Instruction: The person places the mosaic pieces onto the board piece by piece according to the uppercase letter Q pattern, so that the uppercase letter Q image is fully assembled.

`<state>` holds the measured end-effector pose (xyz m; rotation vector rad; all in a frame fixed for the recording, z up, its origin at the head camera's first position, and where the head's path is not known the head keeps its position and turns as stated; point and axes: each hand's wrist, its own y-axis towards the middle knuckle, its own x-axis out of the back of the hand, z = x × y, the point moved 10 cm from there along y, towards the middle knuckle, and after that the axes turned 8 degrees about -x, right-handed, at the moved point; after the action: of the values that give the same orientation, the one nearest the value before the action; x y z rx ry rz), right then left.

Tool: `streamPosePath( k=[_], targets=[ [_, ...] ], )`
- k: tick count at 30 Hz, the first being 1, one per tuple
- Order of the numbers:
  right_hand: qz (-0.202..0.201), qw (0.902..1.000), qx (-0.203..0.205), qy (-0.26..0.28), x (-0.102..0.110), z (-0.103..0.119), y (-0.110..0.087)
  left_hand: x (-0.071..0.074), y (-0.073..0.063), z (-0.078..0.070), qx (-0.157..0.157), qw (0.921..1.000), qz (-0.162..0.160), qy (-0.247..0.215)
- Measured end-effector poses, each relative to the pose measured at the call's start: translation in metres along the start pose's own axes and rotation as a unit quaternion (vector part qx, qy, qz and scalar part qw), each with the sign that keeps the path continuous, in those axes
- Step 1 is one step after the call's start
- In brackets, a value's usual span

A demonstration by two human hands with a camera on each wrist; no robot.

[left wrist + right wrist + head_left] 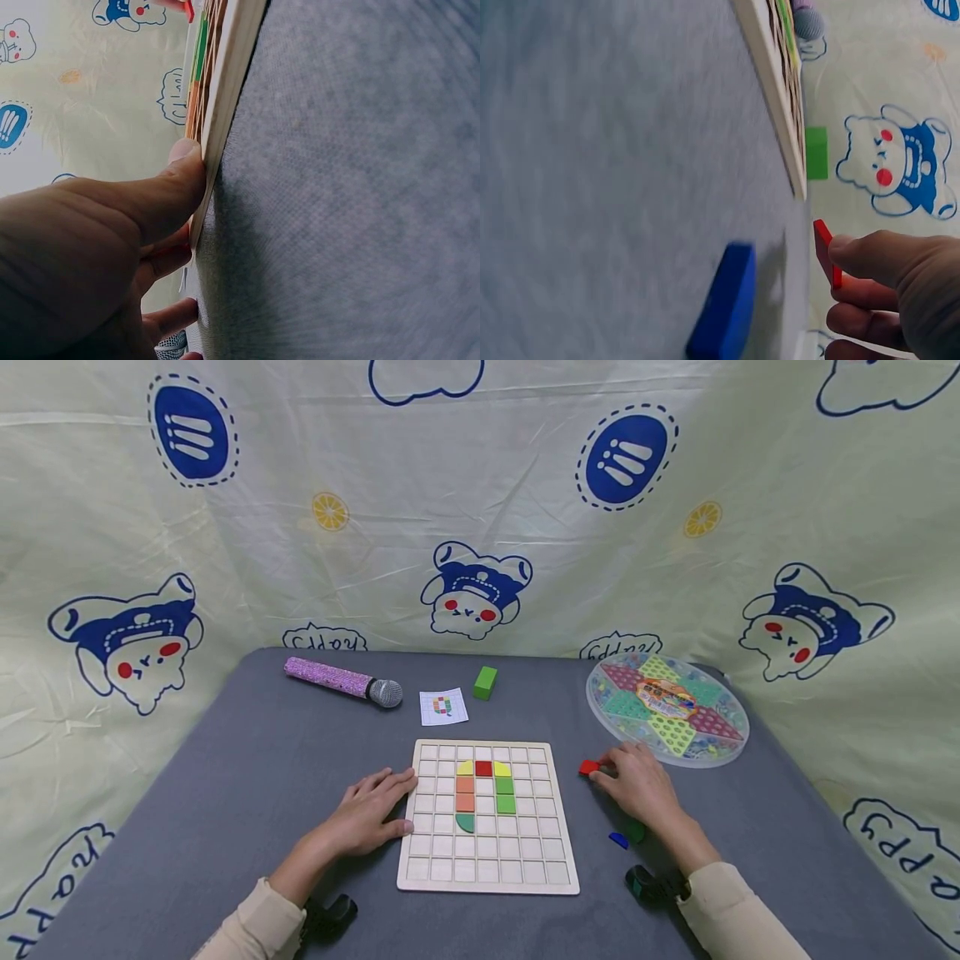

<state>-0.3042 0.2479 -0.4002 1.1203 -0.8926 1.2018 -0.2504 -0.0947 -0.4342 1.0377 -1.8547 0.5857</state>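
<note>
A wooden grid board [488, 881] lies flat, with a block of coloured pieces in its upper cells: yellow, dark red, orange and green ones, plus a dark green quarter-round tile [466, 822]. My left hand [367, 817] rests against the board's left edge, thumb and fingers extended; the left wrist view shows the thumb tip [184, 154] on that edge. To the right of the board, my right hand [637, 783] pinches a small red tile [825, 251] between thumb and fingers. Below this hand on the cloth are a blue tile [618, 840] and a partly hidden green tile [636, 832].
Behind the board lie a small pattern card [444, 707], a green block [485, 683] and a purple glittery microphone [337, 679]. A round clear game case [667, 752] sits at the back right. A printed curtain [480, 485] hangs behind the grey table [262, 793].
</note>
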Motion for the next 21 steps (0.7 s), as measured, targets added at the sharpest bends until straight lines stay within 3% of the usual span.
streamPosePath(
  k=[5,10,21],
  targets=[
    [-0.011,0.9996,0.024,0.007,0.007,0.019,-0.011,-0.001,0.000,0.001,0.004,1.0000,0.002,0.002],
    [-0.033,0.9963,0.076,0.023,0.011,0.046,-0.025,-0.002,0.001,0.002,0.006,1.0000,0.003,0.004],
    [-0.030,0.9862,0.161,0.027,-0.003,0.100,-0.053,-0.002,0.001,0.003,0.008,1.0000,0.004,0.004]
  ],
)
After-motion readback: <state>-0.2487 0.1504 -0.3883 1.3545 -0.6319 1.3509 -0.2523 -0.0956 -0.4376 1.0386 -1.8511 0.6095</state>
